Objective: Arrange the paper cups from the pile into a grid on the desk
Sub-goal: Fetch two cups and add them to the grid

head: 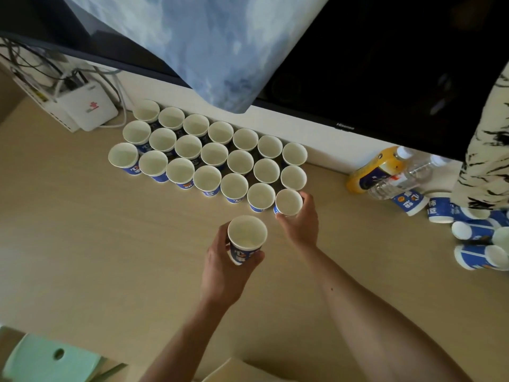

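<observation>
Several blue-and-white paper cups stand upright in a three-row grid (209, 153) on the light wooden desk (82, 230). My right hand (300, 221) grips a cup (288, 202) at the grid's near right corner, standing beside the front row. My left hand (223, 268) holds another upright cup (247, 236) in front of the grid, closer to me. A pile of cups (473, 232) lies on its sides at the desk's right edge.
A dark TV screen (385, 64) partly draped with a blue cloth (209, 45) stands behind the grid. A white router (88, 108) with cables sits at the back left. An orange juice bottle (371, 169) and a clear bottle (405, 175) lie near the pile. A green stool (49, 359) is below left.
</observation>
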`<act>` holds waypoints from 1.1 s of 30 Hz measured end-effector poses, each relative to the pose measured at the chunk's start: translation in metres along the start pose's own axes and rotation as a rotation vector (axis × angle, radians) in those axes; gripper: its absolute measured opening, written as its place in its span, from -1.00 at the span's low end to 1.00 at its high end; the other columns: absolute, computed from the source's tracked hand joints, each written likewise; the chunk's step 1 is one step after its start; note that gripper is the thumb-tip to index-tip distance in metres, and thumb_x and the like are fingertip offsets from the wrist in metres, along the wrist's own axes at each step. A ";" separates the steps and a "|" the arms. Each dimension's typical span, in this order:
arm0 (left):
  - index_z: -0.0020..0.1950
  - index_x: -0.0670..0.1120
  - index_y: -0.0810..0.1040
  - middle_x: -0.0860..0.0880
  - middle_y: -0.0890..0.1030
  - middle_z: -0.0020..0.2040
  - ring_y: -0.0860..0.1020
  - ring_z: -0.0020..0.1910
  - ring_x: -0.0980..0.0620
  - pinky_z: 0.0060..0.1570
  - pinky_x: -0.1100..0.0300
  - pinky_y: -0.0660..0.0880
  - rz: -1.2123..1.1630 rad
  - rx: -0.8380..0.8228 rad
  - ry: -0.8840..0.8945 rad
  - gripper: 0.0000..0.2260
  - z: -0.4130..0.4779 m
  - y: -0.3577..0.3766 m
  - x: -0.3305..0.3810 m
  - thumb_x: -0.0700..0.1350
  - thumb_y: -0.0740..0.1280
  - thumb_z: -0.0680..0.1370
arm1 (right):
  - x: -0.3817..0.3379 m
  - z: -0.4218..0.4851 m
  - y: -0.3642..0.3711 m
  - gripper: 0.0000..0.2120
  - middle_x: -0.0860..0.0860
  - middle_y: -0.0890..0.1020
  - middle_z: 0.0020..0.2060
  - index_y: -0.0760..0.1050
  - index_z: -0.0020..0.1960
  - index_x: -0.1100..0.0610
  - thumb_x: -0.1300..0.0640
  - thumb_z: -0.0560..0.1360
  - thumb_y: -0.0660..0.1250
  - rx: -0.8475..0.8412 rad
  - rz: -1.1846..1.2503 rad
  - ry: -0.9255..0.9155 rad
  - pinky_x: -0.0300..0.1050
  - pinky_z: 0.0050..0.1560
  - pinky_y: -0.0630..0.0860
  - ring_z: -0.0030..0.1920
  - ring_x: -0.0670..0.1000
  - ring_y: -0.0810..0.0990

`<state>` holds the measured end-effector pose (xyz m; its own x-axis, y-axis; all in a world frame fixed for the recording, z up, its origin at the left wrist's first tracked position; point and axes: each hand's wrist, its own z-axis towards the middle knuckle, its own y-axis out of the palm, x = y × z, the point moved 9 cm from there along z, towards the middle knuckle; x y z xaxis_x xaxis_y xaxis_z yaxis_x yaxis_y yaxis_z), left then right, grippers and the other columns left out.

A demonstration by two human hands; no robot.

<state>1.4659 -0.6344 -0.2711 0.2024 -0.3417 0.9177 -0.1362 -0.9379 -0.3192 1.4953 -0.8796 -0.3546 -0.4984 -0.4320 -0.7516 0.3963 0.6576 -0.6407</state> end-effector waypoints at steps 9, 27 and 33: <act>0.21 0.05 0.52 0.33 0.62 0.00 0.62 -0.04 0.25 -0.14 0.46 0.47 -0.014 0.008 -0.011 -0.45 0.000 0.000 -0.009 -0.22 0.62 0.31 | 0.009 0.001 0.007 -0.21 -0.08 0.52 0.28 0.31 0.41 0.03 0.07 0.26 0.58 -0.056 -0.007 0.034 -0.04 0.12 0.51 0.21 0.00 0.55; 0.24 0.09 0.46 0.28 0.61 -0.01 0.53 -0.05 0.39 -0.17 0.51 0.42 -0.024 0.260 -0.078 -0.44 0.018 -0.114 -0.063 -0.09 0.61 0.34 | -0.032 -0.122 0.076 -0.40 0.09 0.55 0.13 0.36 0.40 0.15 0.30 0.42 0.47 -0.222 0.201 0.071 -0.19 0.01 0.53 0.04 0.04 0.64; 0.27 0.05 0.47 0.16 0.61 0.01 0.59 -0.05 0.12 -0.10 0.25 0.54 0.002 0.384 -0.086 -0.42 0.060 -0.190 -0.101 -0.10 0.61 0.32 | -0.077 -0.129 0.104 -0.44 0.07 0.55 0.10 0.37 0.38 0.15 0.32 0.45 0.46 -0.300 0.237 0.017 -0.28 -0.02 0.49 0.02 0.03 0.61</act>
<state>1.5294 -0.4255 -0.3174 0.2856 -0.3316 0.8992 0.2332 -0.8860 -0.4008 1.4759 -0.6979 -0.3431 -0.4334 -0.2380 -0.8692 0.2601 0.8904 -0.3735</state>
